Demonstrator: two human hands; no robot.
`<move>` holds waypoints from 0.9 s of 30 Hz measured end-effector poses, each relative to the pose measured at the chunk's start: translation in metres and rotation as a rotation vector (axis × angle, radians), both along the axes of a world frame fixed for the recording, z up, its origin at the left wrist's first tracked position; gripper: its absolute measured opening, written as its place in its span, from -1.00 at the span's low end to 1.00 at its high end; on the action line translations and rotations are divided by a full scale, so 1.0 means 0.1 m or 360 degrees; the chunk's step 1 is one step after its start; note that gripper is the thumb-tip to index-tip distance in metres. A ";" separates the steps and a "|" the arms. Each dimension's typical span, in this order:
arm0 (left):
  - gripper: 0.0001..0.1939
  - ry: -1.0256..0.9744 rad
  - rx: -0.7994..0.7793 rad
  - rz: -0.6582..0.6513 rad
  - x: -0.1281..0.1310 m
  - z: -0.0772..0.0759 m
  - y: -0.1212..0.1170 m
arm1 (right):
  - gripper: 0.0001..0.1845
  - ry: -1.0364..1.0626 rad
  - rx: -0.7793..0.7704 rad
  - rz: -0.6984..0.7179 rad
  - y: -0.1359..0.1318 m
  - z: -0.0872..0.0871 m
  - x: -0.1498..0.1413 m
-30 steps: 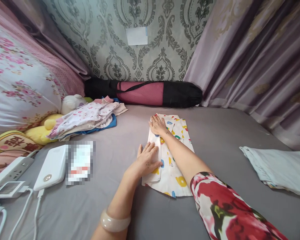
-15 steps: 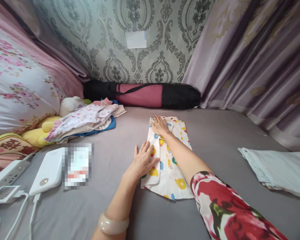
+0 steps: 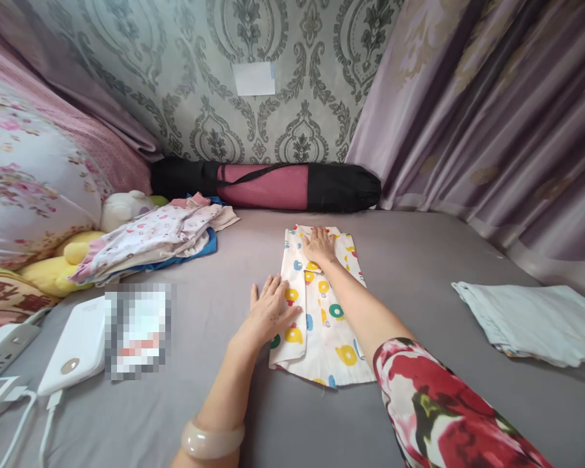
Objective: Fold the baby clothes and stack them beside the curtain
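A small white shirt (image 3: 322, 338) printed with yellow, blue, green and red figures lies on the grey bed sheet (image 3: 214, 364), its left side folded inward in a long strip. My left hand (image 3: 272, 311) rests open on that strip, fingers spread over the left edge. Farther up, my right hand (image 3: 318, 247) presses flat near the collar end, fingers stretched away from me. My right forearm crosses above the shirt's right side and hides part of it. Some of the buttons show along the middle.
A folded pale cloth (image 3: 531, 322) lies at the right. Several clothes (image 3: 156, 240) are piled at the left beside plush toys. Near me on the left are a white power bank (image 3: 75, 344) and a power strip (image 3: 4, 348). A black and pink rolled bag (image 3: 263, 185) lies along the wall.
My right hand has slid a little to the right across the top of the shirt. My left hand stays on the folded strip. The whole view has shifted slightly.
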State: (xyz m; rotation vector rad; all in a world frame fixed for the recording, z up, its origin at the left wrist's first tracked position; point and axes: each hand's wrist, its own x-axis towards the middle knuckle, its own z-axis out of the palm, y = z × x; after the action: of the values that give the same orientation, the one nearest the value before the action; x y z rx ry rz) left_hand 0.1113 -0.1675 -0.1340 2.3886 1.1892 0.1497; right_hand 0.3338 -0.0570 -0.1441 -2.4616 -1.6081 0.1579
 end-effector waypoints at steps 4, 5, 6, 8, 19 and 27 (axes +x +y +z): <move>-0.33 0.0019 0.0003 0.0003 0.00 0.01 0.00 | -0.27 -0.0001 0.0026 -0.0006 -0.02 -0.08 0.01; -0.33 0.0026 0.0007 0.0002 -0.01 0.00 0.00 | -0.27 0.0008 0.0029 -0.0006 -0.02 -0.08 0.00; -0.33 0.0033 0.0010 0.0000 -0.01 0.00 0.00 | -0.27 0.0020 0.0030 -0.0004 -0.02 -0.07 0.00; -0.33 0.0042 0.0018 -0.0011 -0.02 -0.01 0.00 | -0.28 0.0042 0.0023 0.0002 -0.01 -0.05 0.00; -0.34 0.0008 -0.0029 -0.0012 -0.03 0.03 0.00 | -0.28 0.0000 0.0010 -0.0207 -0.21 0.06 0.39; -0.34 0.0049 -0.0060 0.0014 -0.01 0.08 -0.01 | -0.31 -0.0071 0.0062 -0.0229 -0.25 -0.05 0.43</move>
State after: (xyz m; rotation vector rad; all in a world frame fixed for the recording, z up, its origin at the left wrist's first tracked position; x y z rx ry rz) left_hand 0.1108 -0.1682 -0.1264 2.3610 1.2062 0.0927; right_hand 0.3772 -0.0823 -0.1489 -2.5564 -1.4295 0.0505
